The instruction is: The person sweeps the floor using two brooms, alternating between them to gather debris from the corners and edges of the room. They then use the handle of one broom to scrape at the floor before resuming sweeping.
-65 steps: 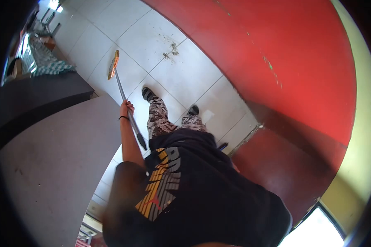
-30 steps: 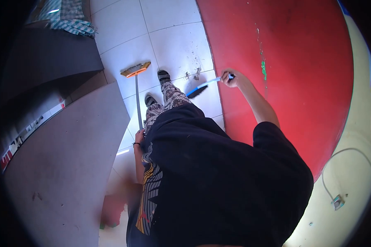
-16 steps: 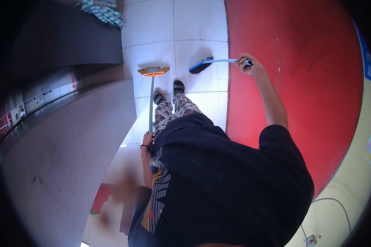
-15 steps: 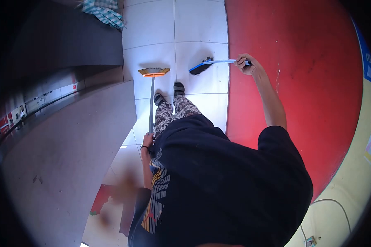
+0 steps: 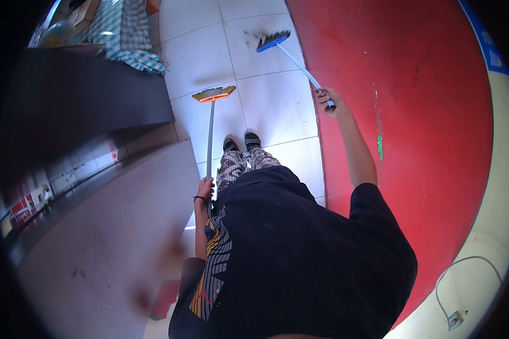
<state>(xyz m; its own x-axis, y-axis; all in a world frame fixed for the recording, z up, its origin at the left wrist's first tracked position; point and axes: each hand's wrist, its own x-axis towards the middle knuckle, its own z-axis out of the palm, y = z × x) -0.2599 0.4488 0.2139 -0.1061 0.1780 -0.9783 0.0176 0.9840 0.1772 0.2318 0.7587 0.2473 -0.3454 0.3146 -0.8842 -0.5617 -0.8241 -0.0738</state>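
Observation:
My left hand point(image 5: 206, 188), a dark band at its wrist, is closed round the grey handle of a broom with an orange head point(image 5: 214, 97). That broom's yellowish-grey bristles point away from me, over the white tiles in front of my feet. On the other side, my right hand point(image 5: 329, 101) grips the end of the pale handle of a broom with a blue head point(image 5: 273, 40). Its dark bristles face forward, farther out than the orange broom and near the red wall. Dark specks of dirt point(image 5: 254, 40) lie beside the bristles.
A red wall point(image 5: 401, 113) borders the white tiled floor point(image 5: 271, 101) on the right. To the left stand a dark cabinet point(image 5: 96, 90) and a grey panel point(image 5: 107, 220). A green checked cloth point(image 5: 121, 34) hangs at the back left. A cable point(image 5: 464, 260) lies along the lower right wall.
The blue broom has swung forward, away from my feet, and its bristles have turned outward. My feet are now nearly side by side. The orange broom stays in my left hand.

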